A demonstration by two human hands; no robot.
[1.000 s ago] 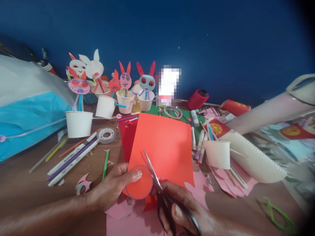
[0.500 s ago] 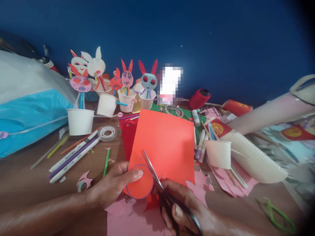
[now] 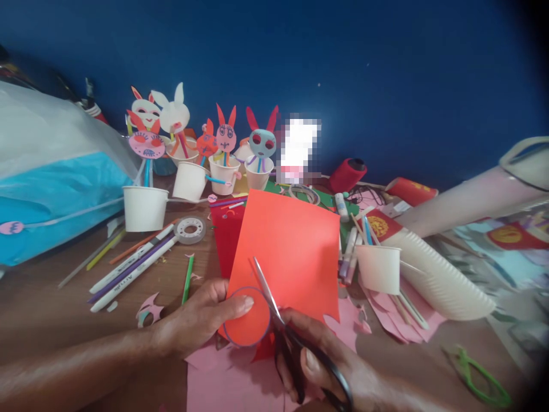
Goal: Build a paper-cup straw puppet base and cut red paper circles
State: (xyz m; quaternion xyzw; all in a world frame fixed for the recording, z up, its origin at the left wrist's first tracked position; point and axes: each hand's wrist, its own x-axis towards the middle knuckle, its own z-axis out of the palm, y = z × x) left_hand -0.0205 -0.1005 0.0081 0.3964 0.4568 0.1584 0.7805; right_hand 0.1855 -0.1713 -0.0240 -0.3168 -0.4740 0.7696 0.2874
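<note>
An orange-red paper sheet (image 3: 295, 246) is held up in the middle, with a purple circle outline (image 3: 247, 332) drawn at its lower left corner. My left hand (image 3: 210, 312) pinches that corner, the thumb lying on the circle and the fingers hidden behind the paper. My right hand (image 3: 321, 349) grips black-handled scissors (image 3: 268, 289) by the loops. Their blades lie along the right side of the circle, pointing up and left over the sheet. Below the hands lie pink paper pieces (image 3: 227, 383).
Paper bunny figures (image 3: 262, 143) stand in white cups (image 3: 144, 209) at the back left. Markers (image 3: 124, 280) and a tape roll (image 3: 190, 230) lie left. To the right are a cup of sticks (image 3: 380, 269), paper plates (image 3: 450, 280) and green scissors (image 3: 480, 377).
The view has shifted slightly, so objects on the left sit a little further right. Both hands keep their hold, and the scissors stay beside the circle.
</note>
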